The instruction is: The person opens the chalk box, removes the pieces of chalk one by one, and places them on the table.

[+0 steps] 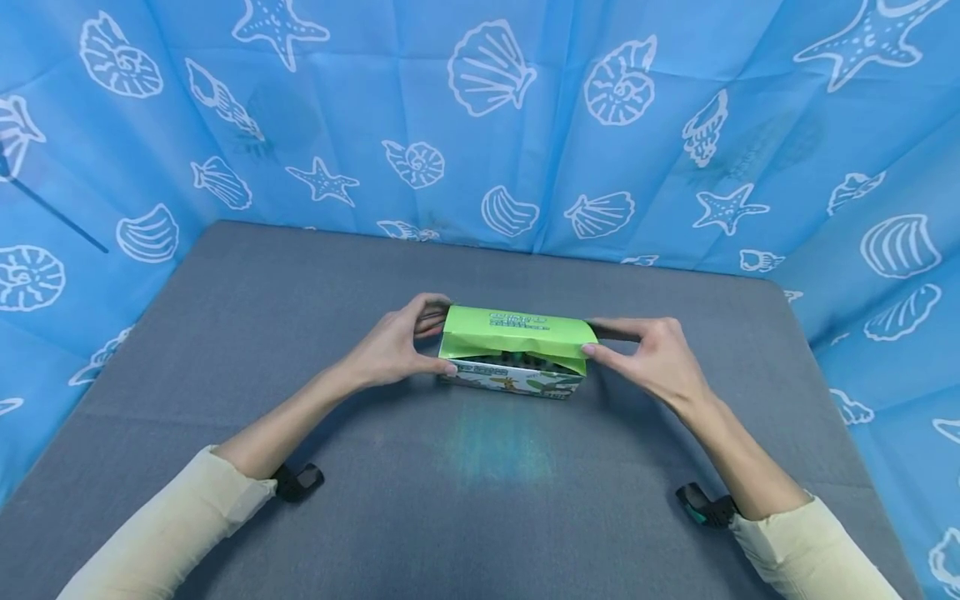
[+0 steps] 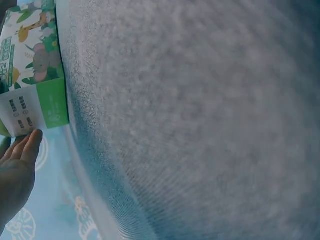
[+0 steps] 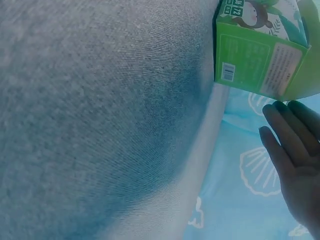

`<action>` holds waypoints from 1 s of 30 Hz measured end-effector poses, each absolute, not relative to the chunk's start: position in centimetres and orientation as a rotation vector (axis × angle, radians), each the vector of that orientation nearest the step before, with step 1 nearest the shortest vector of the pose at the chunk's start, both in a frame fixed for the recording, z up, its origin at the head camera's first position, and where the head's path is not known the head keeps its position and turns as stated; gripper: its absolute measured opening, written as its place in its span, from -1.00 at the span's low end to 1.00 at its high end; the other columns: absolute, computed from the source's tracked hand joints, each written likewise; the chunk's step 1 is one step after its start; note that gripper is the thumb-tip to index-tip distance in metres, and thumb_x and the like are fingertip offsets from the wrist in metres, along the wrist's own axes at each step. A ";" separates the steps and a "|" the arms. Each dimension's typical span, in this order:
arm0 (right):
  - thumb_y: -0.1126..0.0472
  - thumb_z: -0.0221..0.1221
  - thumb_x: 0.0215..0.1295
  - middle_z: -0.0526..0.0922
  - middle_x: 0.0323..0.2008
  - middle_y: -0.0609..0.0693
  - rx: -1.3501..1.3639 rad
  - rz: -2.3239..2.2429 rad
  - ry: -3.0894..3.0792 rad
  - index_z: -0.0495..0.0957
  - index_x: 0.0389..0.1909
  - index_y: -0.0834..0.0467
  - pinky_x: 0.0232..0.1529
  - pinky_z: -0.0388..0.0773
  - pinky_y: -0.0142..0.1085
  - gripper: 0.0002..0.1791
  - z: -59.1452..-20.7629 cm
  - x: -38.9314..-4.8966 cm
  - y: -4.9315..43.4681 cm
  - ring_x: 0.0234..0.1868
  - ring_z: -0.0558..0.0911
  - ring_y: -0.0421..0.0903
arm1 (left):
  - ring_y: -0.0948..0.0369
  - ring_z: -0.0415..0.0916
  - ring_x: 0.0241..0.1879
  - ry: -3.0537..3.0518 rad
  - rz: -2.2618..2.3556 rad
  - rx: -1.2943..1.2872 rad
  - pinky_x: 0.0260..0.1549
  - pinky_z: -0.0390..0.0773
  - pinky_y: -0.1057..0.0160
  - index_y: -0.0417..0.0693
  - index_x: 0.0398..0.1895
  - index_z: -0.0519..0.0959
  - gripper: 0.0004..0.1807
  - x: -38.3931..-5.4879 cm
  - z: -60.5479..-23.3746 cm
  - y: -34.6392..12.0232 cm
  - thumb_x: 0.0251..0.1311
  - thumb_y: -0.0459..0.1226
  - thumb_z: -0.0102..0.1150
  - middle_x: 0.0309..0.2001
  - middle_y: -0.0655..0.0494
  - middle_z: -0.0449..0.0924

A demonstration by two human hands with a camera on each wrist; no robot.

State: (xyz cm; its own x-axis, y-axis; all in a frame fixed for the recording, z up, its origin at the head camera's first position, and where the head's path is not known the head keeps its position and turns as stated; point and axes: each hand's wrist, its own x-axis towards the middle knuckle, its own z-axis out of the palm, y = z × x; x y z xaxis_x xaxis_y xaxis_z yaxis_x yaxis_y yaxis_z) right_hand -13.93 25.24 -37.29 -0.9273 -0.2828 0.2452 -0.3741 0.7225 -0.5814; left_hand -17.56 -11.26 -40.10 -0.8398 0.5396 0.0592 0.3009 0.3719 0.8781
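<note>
A small cardboard box (image 1: 514, 382) with a green lid and printed animals sits in the middle of the grey table. Its lid (image 1: 517, 327) is raised along the front, and a dark gap shows the inside. My left hand (image 1: 396, 343) holds the left end, thumb at the front edge and fingers round the back. At the other end, my right hand (image 1: 651, 357) has its thumb on the lid's front right corner, with the fingers behind. In the right wrist view, the fingers (image 3: 287, 137) reach straight along the green barcode end. The contents are mostly hidden.
The grey table (image 1: 480, 500) extends around the box on all sides. A blue curtain (image 1: 360, 100) with white shells and starfish hangs behind it and along both sides. Dark straps with small devices (image 1: 300, 482) sit at both wrists, below cream sleeves.
</note>
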 end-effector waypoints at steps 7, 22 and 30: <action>-0.01 0.40 0.20 0.79 -0.28 0.03 0.415 1.037 -2.674 0.78 -0.15 0.11 -0.34 0.51 -0.50 -0.68 -37.2 -13.7 24.8 -0.43 0.72 -0.09 | -0.04 0.36 0.34 2.403 1.452 0.718 0.25 0.43 0.17 -0.18 0.36 0.20 -0.02 -17.4 -40.1 -11.1 -0.11 -0.26 0.61 0.37 -0.22 0.32; 0.02 0.32 0.30 0.77 -0.28 0.16 0.265 1.156 -2.572 0.76 -0.17 0.27 -0.34 0.48 -0.56 -0.64 -37.2 -14.1 23.5 -0.37 0.71 -0.11 | -0.05 0.34 0.34 2.476 1.382 0.867 0.25 0.44 0.09 -0.11 0.49 0.17 0.03 -17.6 -40.1 -11.1 -0.03 -0.25 0.58 0.43 -0.11 0.27; 0.12 0.32 0.30 0.77 -0.15 0.06 0.484 1.069 -2.520 0.75 -0.05 0.18 -0.20 0.68 -0.18 -0.72 -37.7 -14.4 23.3 -0.19 0.76 0.01 | -0.07 0.35 0.33 2.586 1.206 0.936 0.26 0.41 -0.03 -0.04 0.56 0.09 0.14 -18.0 -39.6 -11.3 -0.06 -0.12 0.59 0.48 -0.08 0.18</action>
